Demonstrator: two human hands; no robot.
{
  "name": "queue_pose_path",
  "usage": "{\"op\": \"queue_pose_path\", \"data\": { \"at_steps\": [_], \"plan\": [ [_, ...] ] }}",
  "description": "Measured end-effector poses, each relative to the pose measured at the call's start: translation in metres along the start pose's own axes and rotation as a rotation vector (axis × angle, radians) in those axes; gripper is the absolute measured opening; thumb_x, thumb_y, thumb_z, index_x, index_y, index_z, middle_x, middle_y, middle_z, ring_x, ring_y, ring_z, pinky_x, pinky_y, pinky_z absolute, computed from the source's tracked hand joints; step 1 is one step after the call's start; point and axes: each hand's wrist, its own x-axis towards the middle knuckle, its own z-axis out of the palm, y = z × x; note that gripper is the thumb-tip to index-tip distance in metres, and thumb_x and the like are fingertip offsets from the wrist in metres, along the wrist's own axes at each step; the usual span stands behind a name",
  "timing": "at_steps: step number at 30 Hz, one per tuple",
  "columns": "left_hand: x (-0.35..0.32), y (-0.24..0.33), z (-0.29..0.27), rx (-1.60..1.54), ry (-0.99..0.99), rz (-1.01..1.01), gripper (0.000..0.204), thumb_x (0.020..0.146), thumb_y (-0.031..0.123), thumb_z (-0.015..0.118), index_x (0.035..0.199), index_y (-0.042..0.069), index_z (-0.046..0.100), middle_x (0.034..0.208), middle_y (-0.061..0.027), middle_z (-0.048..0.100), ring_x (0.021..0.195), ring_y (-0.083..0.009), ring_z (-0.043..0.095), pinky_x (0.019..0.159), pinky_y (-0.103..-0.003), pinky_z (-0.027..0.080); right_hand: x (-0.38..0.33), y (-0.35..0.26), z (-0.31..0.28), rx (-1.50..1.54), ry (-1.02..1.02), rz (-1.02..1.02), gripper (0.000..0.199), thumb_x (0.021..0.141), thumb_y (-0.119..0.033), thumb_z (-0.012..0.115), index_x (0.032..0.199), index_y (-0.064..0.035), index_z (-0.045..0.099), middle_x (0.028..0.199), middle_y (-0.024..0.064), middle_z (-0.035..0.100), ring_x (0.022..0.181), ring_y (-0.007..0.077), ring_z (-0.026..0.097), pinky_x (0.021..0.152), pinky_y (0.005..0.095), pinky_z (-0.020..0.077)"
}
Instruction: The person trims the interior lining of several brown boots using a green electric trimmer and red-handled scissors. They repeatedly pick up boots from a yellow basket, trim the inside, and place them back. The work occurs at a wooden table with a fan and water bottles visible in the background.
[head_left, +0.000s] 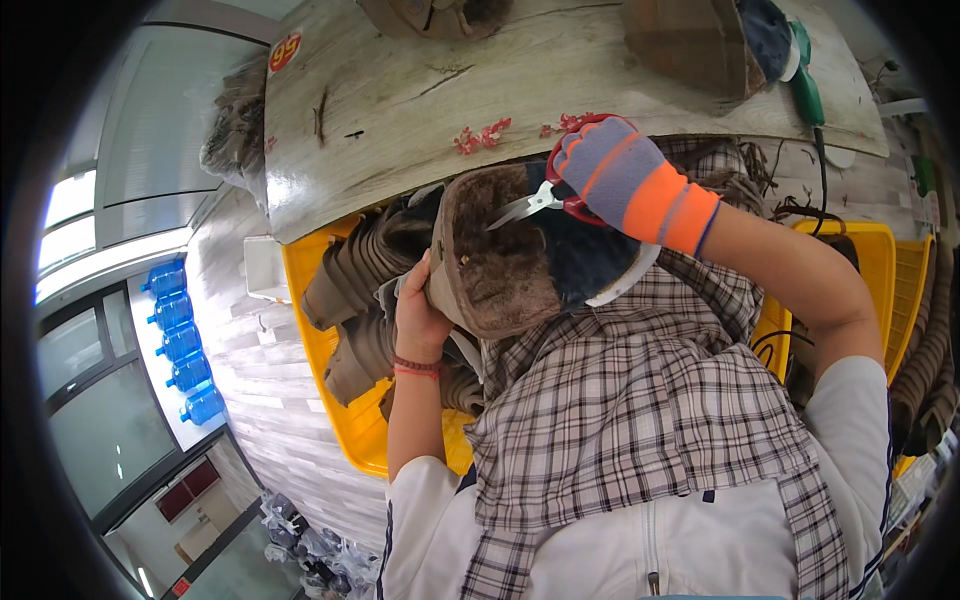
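My bare left hand (pixel 420 315) grips the left side of a brown fur-lined piece (pixel 500 285), shaped like a boot upper. Its inside shows brown fur and a dark blue lining, with a white edge at the lower right. In my right hand (pixel 632 185), which wears a grey and orange glove, are red-handled scissors (pixel 527 207). The fingers are wrapped round the handles. The slightly parted blades point left over the fur inside the opening; I cannot tell whether they touch it. A checked apron (pixel 640 400) covers my front below the piece.
Ahead stands a wood-patterned table (pixel 370 130). On it lie another brown piece (pixel 690 45) with blue lining and a corded green tool (pixel 805 95). A yellow crate (pixel 350 435) at left holds stacked brown pieces (pixel 350 265). Another yellow crate (pixel 872 245) stands at right.
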Motion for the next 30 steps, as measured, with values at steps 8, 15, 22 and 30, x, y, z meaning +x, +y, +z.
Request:
{"op": "queue_pose_path", "data": {
  "at_steps": [8, 15, 22, 30],
  "plan": [
    [0.011, 0.001, -0.025, -0.050, -0.143, -0.053, 0.031, 0.093, 0.020, 0.047, 0.119, 0.005, 0.052, 0.113, -0.0061, 0.060, 0.099, -0.0202, 0.058, 0.087, -0.035, 0.047, 0.013, -0.005, 0.014, -0.047, 0.095, -0.041, 0.021, 0.072, -0.031, 0.064, 0.079, -0.0112, 0.064, 0.077, 0.0033, 0.061, 0.078, 0.0204, 0.060, 0.066, 0.0311, 0.0459],
    [0.008, 0.003, -0.013, 0.025, -0.027, -0.048, 0.035, 0.093, 0.020, 0.046, 0.124, 0.004, 0.049, 0.116, -0.0062, 0.058, 0.103, -0.0200, 0.057, 0.091, -0.034, 0.045, 0.016, -0.004, 0.019, 0.027, 0.057, -0.031, 0.016, 0.073, -0.025, 0.062, 0.079, -0.0106, 0.064, 0.076, 0.0042, 0.061, 0.077, 0.0216, 0.059, 0.066, 0.0315, 0.0461],
    [-0.004, 0.000, -0.003, 0.092, -0.017, 0.031, 0.022, 0.092, 0.018, 0.049, 0.101, -0.001, 0.056, 0.090, -0.0058, 0.058, 0.099, -0.0199, 0.054, 0.103, -0.038, 0.034, -0.007, 0.005, 0.004, 0.233, 0.081, 0.108, 0.028, 0.073, -0.035, 0.066, 0.086, -0.0108, 0.063, 0.082, 0.0067, 0.062, 0.081, 0.0231, 0.060, 0.072, 0.0333, 0.0461],
    [-0.007, -0.014, -0.040, 0.139, -0.243, 0.044, 0.050, 0.087, 0.022, 0.053, 0.130, -0.002, 0.041, 0.129, -0.0139, 0.049, 0.123, -0.0270, 0.042, 0.107, -0.039, 0.026, -0.045, -0.018, -0.010, 0.391, -0.150, 0.146, 0.032, 0.071, -0.037, 0.069, 0.090, -0.0118, 0.062, 0.079, 0.0070, 0.060, 0.079, 0.0236, 0.058, 0.069, 0.0339, 0.0450]
  ]
}}
